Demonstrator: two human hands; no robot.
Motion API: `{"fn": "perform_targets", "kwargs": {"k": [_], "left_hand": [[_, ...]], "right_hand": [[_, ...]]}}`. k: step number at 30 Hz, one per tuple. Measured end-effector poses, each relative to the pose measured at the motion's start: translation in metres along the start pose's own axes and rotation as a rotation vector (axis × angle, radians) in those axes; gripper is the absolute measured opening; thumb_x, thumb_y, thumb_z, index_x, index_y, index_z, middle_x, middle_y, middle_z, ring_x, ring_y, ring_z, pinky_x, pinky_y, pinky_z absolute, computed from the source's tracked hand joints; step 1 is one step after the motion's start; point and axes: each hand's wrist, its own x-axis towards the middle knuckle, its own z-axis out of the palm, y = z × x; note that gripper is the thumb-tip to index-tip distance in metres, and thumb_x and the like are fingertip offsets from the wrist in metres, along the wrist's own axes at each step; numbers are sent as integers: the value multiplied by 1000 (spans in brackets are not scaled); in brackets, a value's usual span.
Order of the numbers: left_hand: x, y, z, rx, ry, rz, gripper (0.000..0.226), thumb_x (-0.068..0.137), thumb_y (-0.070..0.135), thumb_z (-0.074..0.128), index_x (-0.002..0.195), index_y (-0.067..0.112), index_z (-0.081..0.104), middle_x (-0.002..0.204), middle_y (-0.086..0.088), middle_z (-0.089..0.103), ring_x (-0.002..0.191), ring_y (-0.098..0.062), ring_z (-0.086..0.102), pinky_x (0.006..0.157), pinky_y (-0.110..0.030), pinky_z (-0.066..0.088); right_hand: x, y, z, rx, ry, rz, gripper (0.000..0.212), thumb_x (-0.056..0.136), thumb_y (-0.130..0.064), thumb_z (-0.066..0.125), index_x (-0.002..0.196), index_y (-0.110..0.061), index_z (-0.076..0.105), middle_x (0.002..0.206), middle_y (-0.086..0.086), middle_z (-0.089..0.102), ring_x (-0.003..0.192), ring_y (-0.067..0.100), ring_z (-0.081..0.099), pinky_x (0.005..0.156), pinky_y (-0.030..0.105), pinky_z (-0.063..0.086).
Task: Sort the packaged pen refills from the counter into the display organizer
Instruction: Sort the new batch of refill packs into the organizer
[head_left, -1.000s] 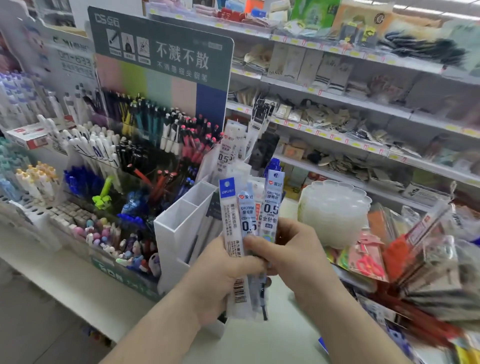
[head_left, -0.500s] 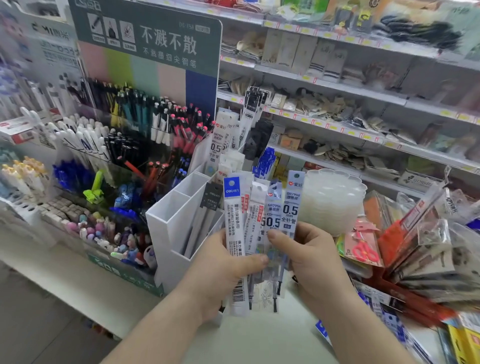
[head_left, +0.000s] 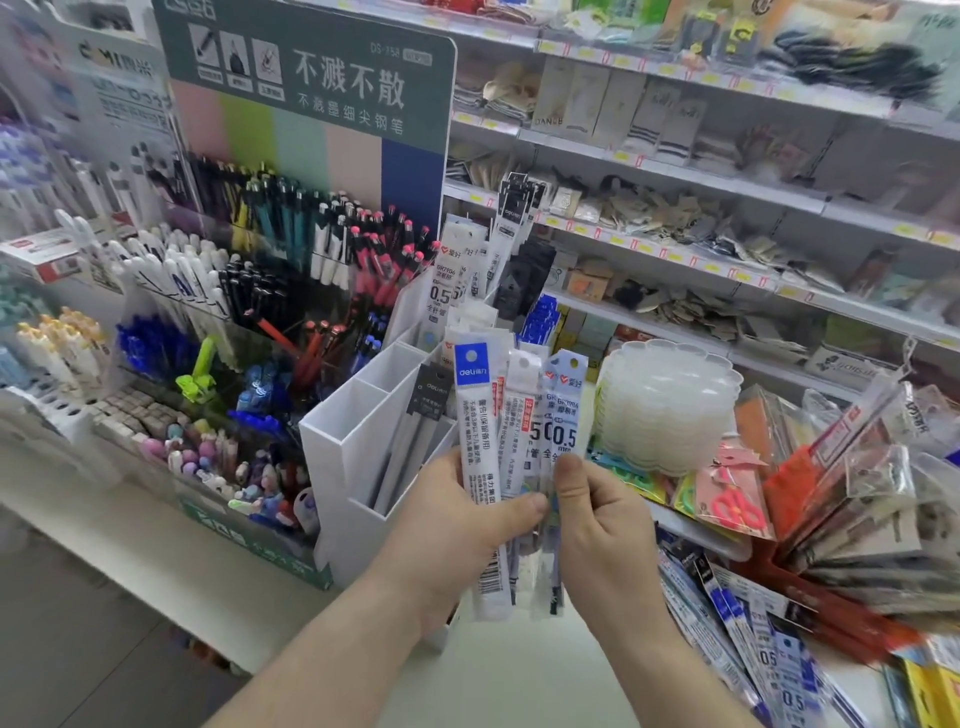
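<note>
At lower centre, the left hand grips a fanned bunch of refill packs, thumb clamped across their fronts. The right hand pinches the rightmost pack with its thumb. Just behind stands the white organizer, holding grey packs. More refills lie lower right on the counter.

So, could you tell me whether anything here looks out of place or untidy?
Yes: loose refill packs lie strewn at odd angles on the counter at lower right, unsorted. The white organizer stands upright, and the hands' fanned packs look intact.
</note>
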Motion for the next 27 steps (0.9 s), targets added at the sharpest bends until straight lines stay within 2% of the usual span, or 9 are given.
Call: {"fn": "perform_targets", "kwargs": {"k": [2, 5, 7, 9, 11, 13, 17, 20, 27], "left_hand": [[0, 0, -1, 7, -29, 0, 43, 69, 4, 80, 109, 13, 68, 96, -7, 77, 84, -26, 74, 72, -40, 60], [0, 2, -3, 22, -49, -1, 41, 73, -5, 79, 108, 12, 68, 93, -11, 76, 78, -28, 72, 65, -35, 58], [-1, 5, -3, 21, -51, -13, 37, 78, -10, 75, 108, 11, 68, 94, -12, 76, 81, -31, 72, 72, -41, 61], [-3, 9, -4, -11, -12, -30, 36, 79, -11, 73, 107, 11, 65, 94, -11, 76, 85, -30, 73, 81, -49, 60], [-2, 14, -8, -70, 70, -24, 35, 81, -12, 68, 106, 12, 62, 90, -10, 77, 78, -23, 73, 74, -43, 62], [0, 17, -15, -112, 154, 8, 35, 81, -10, 67, 109, 9, 61, 86, -8, 76, 74, -21, 73, 64, -35, 60], [1, 23, -28, -121, 306, 72, 29, 83, -5, 68, 108, 9, 64, 85, -7, 76, 73, -21, 73, 66, -37, 57], [1, 26, -32, -118, 386, 97, 28, 84, -5, 66, 110, 7, 64, 82, -6, 76, 72, -20, 72, 75, -42, 55], [-9, 30, -18, -136, 479, 100, 28, 86, -7, 64, 106, 12, 64, 81, -5, 75, 67, -19, 71, 65, -32, 57]], "right_hand": [[-1, 4, 0, 36, -27, -20, 41, 98, -48, 52, 72, -19, 66, 64, 8, 64, 61, 30, 58, 56, 44, 48], [3, 2, -5, 177, -84, 71, 19, 93, -28, 63, 79, -18, 73, 76, 7, 72, 71, 24, 65, 65, 42, 55], [8, 2, -13, 238, -120, 152, 17, 88, -14, 66, 75, -17, 75, 76, 6, 73, 69, 20, 66, 63, 35, 56], [13, 1, -25, 310, -116, 212, 10, 80, -18, 69, 73, -16, 76, 77, 12, 72, 70, 25, 65, 66, 36, 55], [19, -1, -36, 355, -57, 258, 14, 74, -27, 68, 74, -16, 77, 79, 20, 67, 72, 30, 56, 71, 42, 48], [26, -2, -44, 329, -1, 272, 15, 79, -26, 68, 72, -17, 77, 73, 17, 60, 66, 26, 46, 64, 38, 42], [42, 0, -52, 279, 40, 271, 22, 93, -17, 63, 73, -11, 69, 54, 6, 51, 42, 14, 38, 51, 31, 35], [53, 2, -53, 275, 2, 272, 21, 92, -20, 66, 78, -4, 65, 54, 7, 54, 43, 17, 48, 50, 30, 44], [75, 6, -47, 343, -21, 299, 21, 93, -14, 67, 79, 0, 58, 57, 14, 66, 50, 21, 67, 49, 26, 55]]}}
